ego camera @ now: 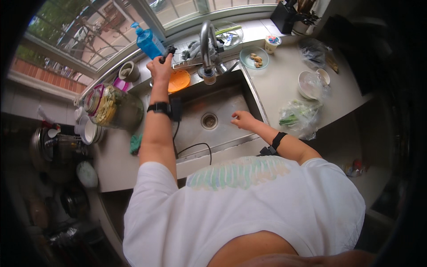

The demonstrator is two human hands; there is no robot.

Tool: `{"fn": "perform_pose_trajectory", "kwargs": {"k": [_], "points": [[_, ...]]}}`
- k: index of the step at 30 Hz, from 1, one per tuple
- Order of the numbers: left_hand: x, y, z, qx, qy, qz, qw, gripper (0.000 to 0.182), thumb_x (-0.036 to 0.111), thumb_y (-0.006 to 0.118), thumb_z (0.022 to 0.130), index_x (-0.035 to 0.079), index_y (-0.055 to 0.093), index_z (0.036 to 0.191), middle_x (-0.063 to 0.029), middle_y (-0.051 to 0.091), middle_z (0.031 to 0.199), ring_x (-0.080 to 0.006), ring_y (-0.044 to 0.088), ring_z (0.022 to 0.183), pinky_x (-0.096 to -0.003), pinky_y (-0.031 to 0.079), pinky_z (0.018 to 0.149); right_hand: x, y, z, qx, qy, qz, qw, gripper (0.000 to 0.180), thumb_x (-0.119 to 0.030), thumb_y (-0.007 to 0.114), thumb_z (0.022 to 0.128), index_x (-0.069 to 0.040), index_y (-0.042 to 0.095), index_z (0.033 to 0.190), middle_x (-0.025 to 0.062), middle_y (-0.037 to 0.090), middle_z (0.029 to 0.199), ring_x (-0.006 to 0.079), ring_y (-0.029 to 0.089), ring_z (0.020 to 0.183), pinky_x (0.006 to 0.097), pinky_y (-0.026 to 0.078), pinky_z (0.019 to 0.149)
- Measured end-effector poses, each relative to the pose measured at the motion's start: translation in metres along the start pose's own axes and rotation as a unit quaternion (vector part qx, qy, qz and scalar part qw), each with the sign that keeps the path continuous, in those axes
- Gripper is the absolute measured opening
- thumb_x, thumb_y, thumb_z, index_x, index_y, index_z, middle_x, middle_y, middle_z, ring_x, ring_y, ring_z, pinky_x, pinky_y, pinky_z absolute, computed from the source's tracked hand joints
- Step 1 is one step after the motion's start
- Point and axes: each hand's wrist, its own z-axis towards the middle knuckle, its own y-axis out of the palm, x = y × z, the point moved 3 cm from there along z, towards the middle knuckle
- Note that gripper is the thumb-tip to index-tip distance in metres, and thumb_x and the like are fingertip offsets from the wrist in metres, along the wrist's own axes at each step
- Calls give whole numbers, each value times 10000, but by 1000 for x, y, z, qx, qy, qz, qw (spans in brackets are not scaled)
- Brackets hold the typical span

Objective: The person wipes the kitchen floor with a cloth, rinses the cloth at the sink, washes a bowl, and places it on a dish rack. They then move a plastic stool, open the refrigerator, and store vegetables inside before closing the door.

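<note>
My left hand [161, 69] reaches past the sink's back left corner and grips a small black-handled scrubber [171, 50], its dark head pointing away from me beside a blue pump bottle [149, 41]. My right hand [244, 120] hovers over the right part of the stainless steel sink [190, 135], fingers slightly apart and holding nothing. The sink's round drain [209, 120] lies to the left of that hand. An orange plastic dish [179, 81] rests at the back rim, just right of my left wrist. The curved faucet [207, 40] rises behind the basin.
A large glass jar [116, 105] stands left of my forearm, near stacked white bowls [90, 130]. On the right counter are a glass plate with food pieces [254, 57], a paper cup [272, 43], a white bowl [307, 85] and bagged greens [298, 118]. A black cable [196, 144] crosses the sink's front edge.
</note>
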Motion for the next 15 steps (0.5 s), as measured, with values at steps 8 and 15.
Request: {"fn": "perform_pose_trajectory", "kwargs": {"k": [8,15], "points": [[28,52,23,-124,-86,182,972,714,637,661,771,-2,559,1072,-250,630,1128,-432,612,1025,-523,480,872,-14,-64,-46,126,-128,0,984,374,-314,693,816,-44,648,1071,180,672,1007,336,642,948,415,502,837],[53,42,6,-113,-85,203,969,593,605,468,907,81,682,1086,-220,636,1134,-396,607,1050,-510,490,857,21,-199,-123,349,-81,5,934,341,-321,724,779,-46,685,977,175,668,948,325,649,888,387,518,808]]}}
